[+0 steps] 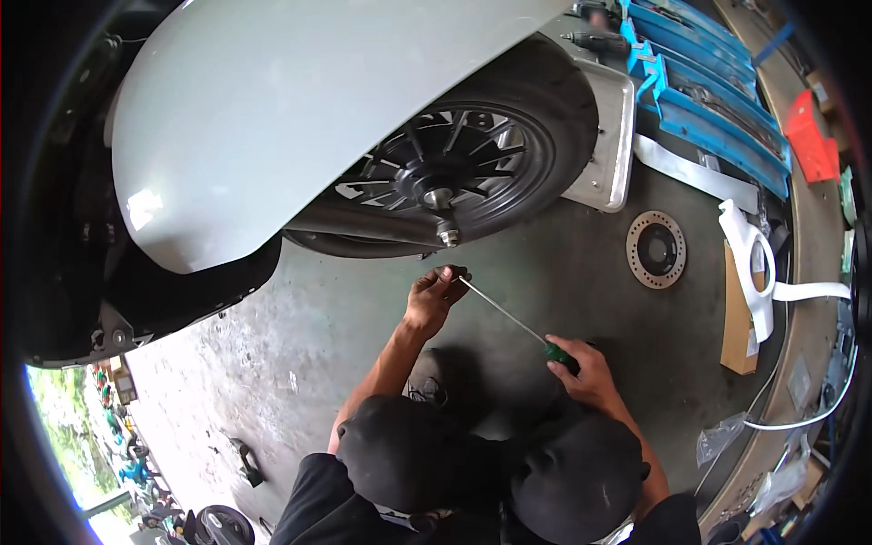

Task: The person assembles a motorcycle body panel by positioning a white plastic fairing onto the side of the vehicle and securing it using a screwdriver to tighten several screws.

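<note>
My right hand [586,368] is closed around the green handle of a long screwdriver [509,316]. Its thin metal shaft slants up and left until the tip meets a small dark part [463,272]. That part is pinched in the fingers of my left hand [431,295]; its exact kind is too small to make out. Just beyond my left hand is a scooter's wheel [559,136] with black spokes. An axle end [439,197] and a silver bolt [449,238] on the swingarm [363,226] face me. Neither hand touches the wheel.
A pale grey body panel [245,118] overhangs the wheel from the left. On the floor to the right lie a brake disc [656,250], a metal tray [619,136], a white trim piece [749,263] and a cardboard box [738,336]. A blue toolbox [718,118] stands open behind them.
</note>
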Action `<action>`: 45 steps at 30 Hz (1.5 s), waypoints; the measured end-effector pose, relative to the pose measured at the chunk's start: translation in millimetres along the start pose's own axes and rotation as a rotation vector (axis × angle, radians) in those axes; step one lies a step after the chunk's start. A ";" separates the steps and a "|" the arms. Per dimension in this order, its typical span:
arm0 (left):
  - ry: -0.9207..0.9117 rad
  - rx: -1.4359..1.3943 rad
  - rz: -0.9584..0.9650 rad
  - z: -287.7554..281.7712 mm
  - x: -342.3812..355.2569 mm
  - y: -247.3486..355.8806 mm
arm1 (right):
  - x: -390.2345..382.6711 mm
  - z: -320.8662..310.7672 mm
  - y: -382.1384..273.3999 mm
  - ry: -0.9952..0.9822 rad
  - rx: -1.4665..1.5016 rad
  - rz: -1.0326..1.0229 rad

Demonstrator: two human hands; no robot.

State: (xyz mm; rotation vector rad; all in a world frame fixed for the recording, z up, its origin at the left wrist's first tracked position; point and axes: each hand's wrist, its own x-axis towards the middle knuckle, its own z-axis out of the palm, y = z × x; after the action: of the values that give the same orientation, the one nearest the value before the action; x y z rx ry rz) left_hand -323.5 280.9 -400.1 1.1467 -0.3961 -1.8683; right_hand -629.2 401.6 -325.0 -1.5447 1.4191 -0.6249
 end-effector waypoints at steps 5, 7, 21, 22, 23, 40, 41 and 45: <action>-0.033 -0.081 -0.005 -1.5 -6.6 -6.9 | 2.2 -7.7 -0.3 0.005 -0.022 -0.031; -0.020 -0.093 0.002 -2.2 -6.4 -6.5 | 6.4 -14.0 -8.7 -0.013 -0.036 -0.020; 0.052 -0.280 0.411 28.6 -94.5 65.7 | 50.1 -51.6 -117.8 -0.210 0.043 -0.192; 0.063 -0.268 0.485 34.5 -111.2 84.6 | 53.5 -52.0 -127.6 -0.231 0.099 -0.246; 0.064 -0.263 0.560 38.6 -123.4 101.5 | 58.5 -51.8 -135.8 -0.247 0.144 -0.299; 0.135 0.115 1.080 42.1 -202.4 200.4 | 91.4 -48.1 -206.7 -0.188 0.007 -0.821; 0.302 0.193 1.237 31.8 -203.6 200.1 | 91.0 -47.3 -207.1 -0.170 -0.002 -0.834; 0.984 0.796 1.810 20.5 -218.1 233.4 | 77.0 -65.4 -220.3 -0.258 -0.035 -0.702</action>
State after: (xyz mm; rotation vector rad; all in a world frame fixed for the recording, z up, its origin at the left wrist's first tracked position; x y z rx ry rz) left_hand -179.9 323.8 -117.3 1.2032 -1.0765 0.4960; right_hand -560.7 291.0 -120.6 -2.0758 0.6767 -0.7693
